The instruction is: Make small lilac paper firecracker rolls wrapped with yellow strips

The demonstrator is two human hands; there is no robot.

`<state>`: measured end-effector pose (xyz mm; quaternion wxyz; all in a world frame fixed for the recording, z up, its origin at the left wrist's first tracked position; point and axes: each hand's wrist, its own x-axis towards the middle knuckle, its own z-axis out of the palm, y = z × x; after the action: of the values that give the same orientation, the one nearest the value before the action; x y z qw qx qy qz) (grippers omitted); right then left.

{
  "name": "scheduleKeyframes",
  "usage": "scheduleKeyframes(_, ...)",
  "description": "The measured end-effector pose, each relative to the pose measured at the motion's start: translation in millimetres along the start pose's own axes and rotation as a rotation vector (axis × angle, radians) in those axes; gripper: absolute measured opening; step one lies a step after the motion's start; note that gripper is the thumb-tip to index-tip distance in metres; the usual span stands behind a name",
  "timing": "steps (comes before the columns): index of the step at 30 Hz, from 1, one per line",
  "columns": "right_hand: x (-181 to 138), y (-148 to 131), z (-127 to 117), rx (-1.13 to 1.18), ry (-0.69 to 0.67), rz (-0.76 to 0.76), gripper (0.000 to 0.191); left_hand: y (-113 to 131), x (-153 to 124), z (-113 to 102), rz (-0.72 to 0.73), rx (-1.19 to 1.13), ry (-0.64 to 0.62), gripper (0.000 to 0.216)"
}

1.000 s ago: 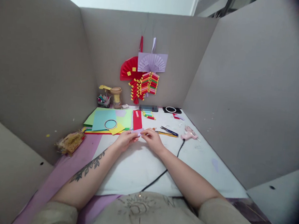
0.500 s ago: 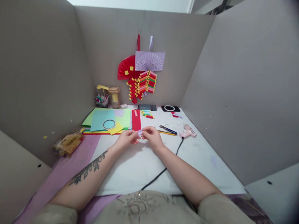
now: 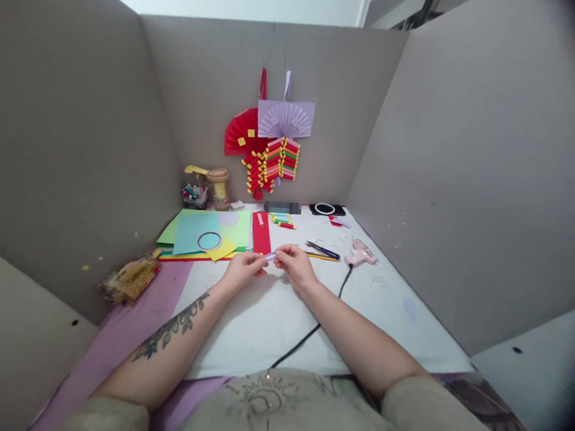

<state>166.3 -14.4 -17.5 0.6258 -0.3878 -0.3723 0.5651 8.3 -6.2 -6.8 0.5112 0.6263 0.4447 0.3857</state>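
Left hand (image 3: 242, 269) and right hand (image 3: 296, 263) — both meet over the middle of the white table (image 3: 389, 314), fingertips pinched on one small lilac paper piece (image 3: 269, 257) held just above the surface; each grip is closed on that piece, one at either end.

Beyond the hands, touching or nearly so: a red paper strip (image 3: 262, 233) lying lengthwise, and left of it a stack of coloured sheets (image 3: 202, 232) with a tape ring (image 3: 209, 240) and a yellow square (image 3: 221, 250) on top.

Right of the hands: scissors (image 3: 322, 249) across a yellow pencil-like stick, then a pink glue gun (image 3: 359, 255) whose black cord (image 3: 309, 332) runs back along the table, passing under the right forearm toward the person's body.

Farther back: a few small rolled paper tubes (image 3: 282, 220), a second tape roll on a dark pad (image 3: 324, 209), a jar (image 3: 219, 186) and a cup of pens (image 3: 194, 194) in the left corner.

On the rear cardboard wall: a red paper fan (image 3: 241, 133), a lilac paper fan (image 3: 285, 118) and strings of coloured paper rolls (image 3: 274, 163) hanging below.

At the left edge, on purple cloth (image 3: 126, 335): a crumpled wrapper (image 3: 129, 278), well apart from the hands.

Nothing lies between the hands and the paper piece; cardboard walls enclose three sides.
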Motion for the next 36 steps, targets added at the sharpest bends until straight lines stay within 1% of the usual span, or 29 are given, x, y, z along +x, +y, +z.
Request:
scheduleKeyframes(4,0,1,-1,-0.014,-0.05,-0.032,0.026,-4,1,-3,-0.041,-0.08,-0.004,0.034)
scheduleKeyframes(7,1,2,-2,-0.031,-0.112,-0.06,0.025,-4,1,-5,-0.109,-0.222,-0.069,0.033)
scheduleKeyframes(9,2,4,-4,-0.043,-0.13,-0.078,0.024,-3,0,-4,-0.135,-0.324,-0.112,0.033)
scheduleKeyframes(11,4,6,-5,-0.06,-0.124,-0.093,0.023,-3,0,-3,-0.133,-0.403,-0.104,0.035)
scheduleKeyframes(13,5,10,-6,-0.079,-0.113,-0.105,0.023,-3,0,-1,-0.122,-0.446,-0.057,0.036)
scheduleKeyframes(16,4,13,-6,-0.101,-0.108,-0.115,0.024,-4,0,2,-0.087,-0.432,-0.002,0.033)
scheduleKeyframes(19,2,11,-4,-0.062,-0.109,-0.062,0.025,-5,1,2,-0.037,-0.415,0.01,0.03)
scheduleKeyframes(22,-1,7,-3,0.037,-0.136,0.035,0.027,-7,3,0,-0.046,-0.446,-0.009,0.033)
scheduleKeyframes(27,-1,2,-4,0.139,-0.154,0.143,0.025,-11,5,-4,-0.067,-0.44,-0.098,0.036)
scheduleKeyframes(31,-1,2,-5,0.18,-0.145,0.174,0.024,-15,6,-4,-0.066,-0.407,-0.113,0.036)
scheduleKeyframes(36,-1,1,-3,0.152,-0.131,0.163,0.027,-16,6,-5,-0.049,-0.34,-0.079,0.036)
